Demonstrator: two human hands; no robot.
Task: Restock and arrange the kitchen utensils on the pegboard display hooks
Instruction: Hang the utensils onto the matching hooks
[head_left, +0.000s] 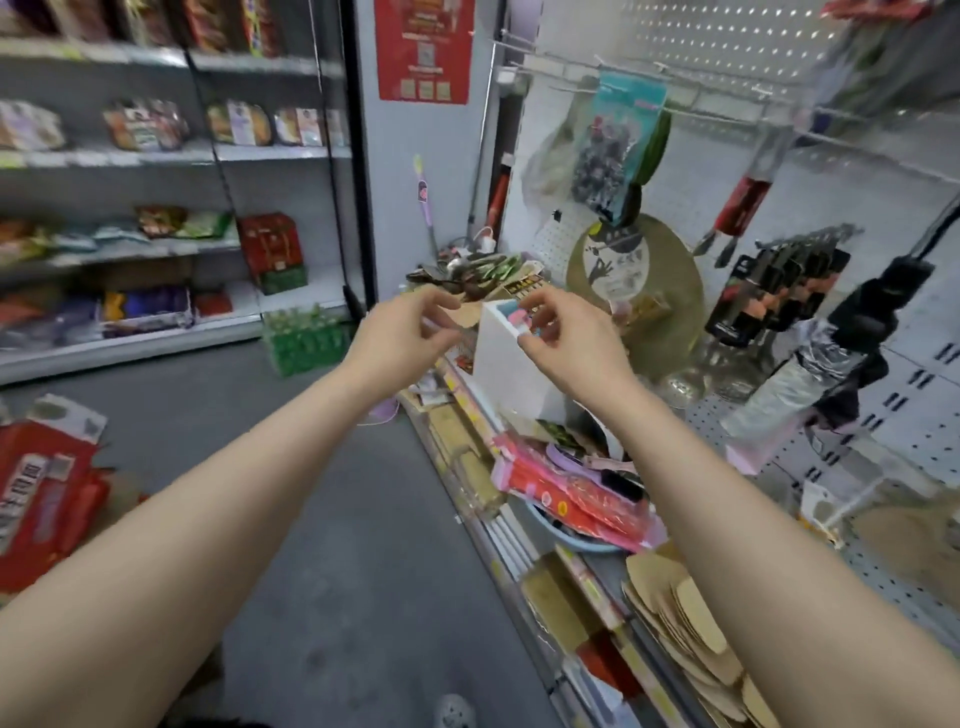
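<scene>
- Hands first: your left hand (410, 325) is out over the far end of the shelf (511, 543). Its fingers are curled, with the thumb close to the fingertips. The picture is too blurry to tell if it holds anything.
- Your right hand (569, 338) is at the top of the white box (506, 369). Its fingers are curled and seem to pinch a small pink thing (521, 316) that sticks out of the box.
- That box stands on the shelf, below the pegboard (727, 36), and your two hands are on either side of its top.
- I think you are at the picking step, taking stock out of the box. Nothing is on its way to a hook yet.
- Up on the board, some long hooks (571, 66) near the top look bare. Lower down hang a teal pack (631, 130), a red tool (743, 202) and a row of black packs (774, 291).
- For the next move, you would need to lift the pink thing clear of the box. Then find its hanging hole, pick a hook with room and slide it on straight.
- Reach up with care, so your arm does not knock the teal pack off its hook.
- More stock is waiting. Red packs (571, 493) and wooden pieces (685, 618) lie on the shelf near you. A pile of utensils (467, 273) sits at the far end, just behind your hands.
</scene>
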